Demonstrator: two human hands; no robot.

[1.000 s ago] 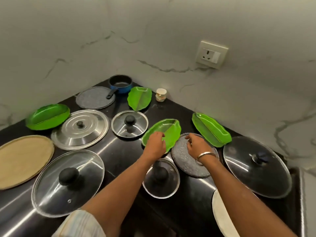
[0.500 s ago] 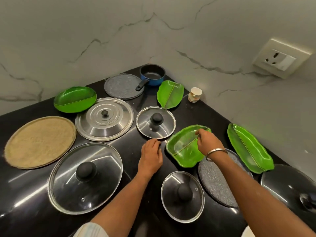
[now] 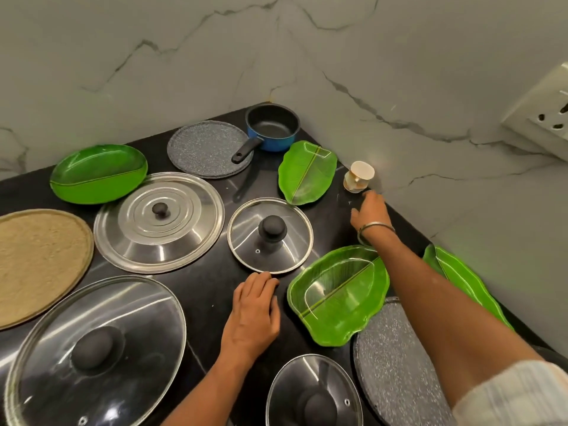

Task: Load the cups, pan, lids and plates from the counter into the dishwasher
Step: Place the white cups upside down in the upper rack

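1. Black stone counter (image 3: 212, 290) set in a corner of grey-veined marble wall (image 3: 184, 56); dishes are spread across it.
2. Cup (image 3: 358, 176), small, cream w/ gold trim, stands by the R wall edge, just beside the far leaf plate (image 3: 307, 172).
3. R hand (image 3: 370, 212), bangle on wrist, reaches toward the cup; fingers loosely extended, gripping nothing, tips just short of the cup's base.
4. L hand (image 3: 253, 315) lies palm-down on the counter mid-front, fingers relaxed and straight, holding nothing; fingertips near the rim of the small glass lid (image 3: 270, 235).
5. Pan (image 3: 273, 128), blue w/ black inside, sits in the far corner; its handle lies over the far speckled plate (image 3: 209, 149).
6. Steel lid (image 3: 159, 221) lies L of the small glass lid, w/ an oval green plate (image 3: 98, 173) beyond it toward the L wall edge.
7. Large glass lid (image 3: 95, 352) sits at front L; another glass lid (image 3: 313, 392) is at the front edge, partly cut off.
8. Near leaf plate (image 3: 338, 295) lies under the R forearm; its near end overlaps a speckled plate (image 3: 393, 364).
9. One more green plate (image 3: 461, 278) sits along the R wall edge, partly hidden by the arm.
10. Tan round plate (image 3: 37, 259) is at the L edge.
11. Wall socket (image 3: 541, 118) is at upper R.
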